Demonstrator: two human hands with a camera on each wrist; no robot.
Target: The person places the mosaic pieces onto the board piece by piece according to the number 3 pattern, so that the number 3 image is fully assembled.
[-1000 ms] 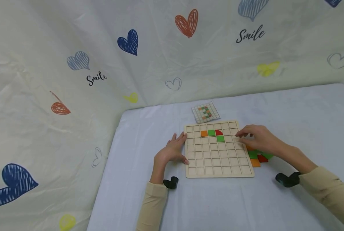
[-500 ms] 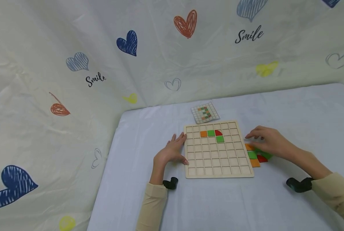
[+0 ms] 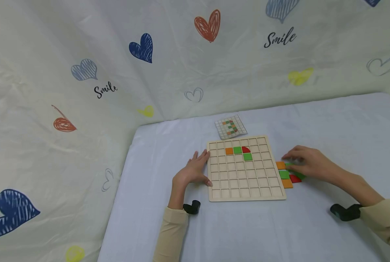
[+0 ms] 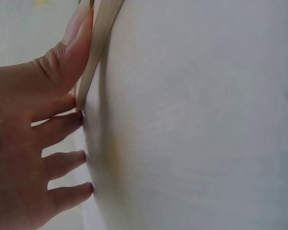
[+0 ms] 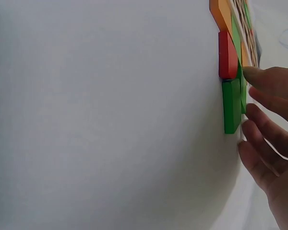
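A pale wooden grid board (image 3: 238, 183) lies on the table. It carries an orange square tile (image 3: 229, 151), a green square tile (image 3: 237, 150), a red quarter-round tile (image 3: 245, 149) and, below that, another green square. My left hand (image 3: 192, 173) rests on the board's left edge with fingers spread; in the left wrist view its thumb (image 4: 67, 57) lies against the wooden rim. Right of the board, my right hand (image 3: 309, 163) hovers over loose tiles, fingers loosely bent. In the right wrist view its fingertips are beside a green tile (image 5: 232, 105); whether they touch is unclear.
Behind the board lies a card (image 3: 230, 127) printed with a coloured grid pattern. Loose orange (image 3: 287, 183), green (image 3: 284, 175) and red (image 3: 294, 178) tiles sit against the board's right side. A cloth (image 3: 168, 91) with hearts hangs behind the table.
My right hand has moved right and slightly down, from the board's right edge to the loose tiles. My left hand keeps its place on the board. The tiles on the board look unchanged.
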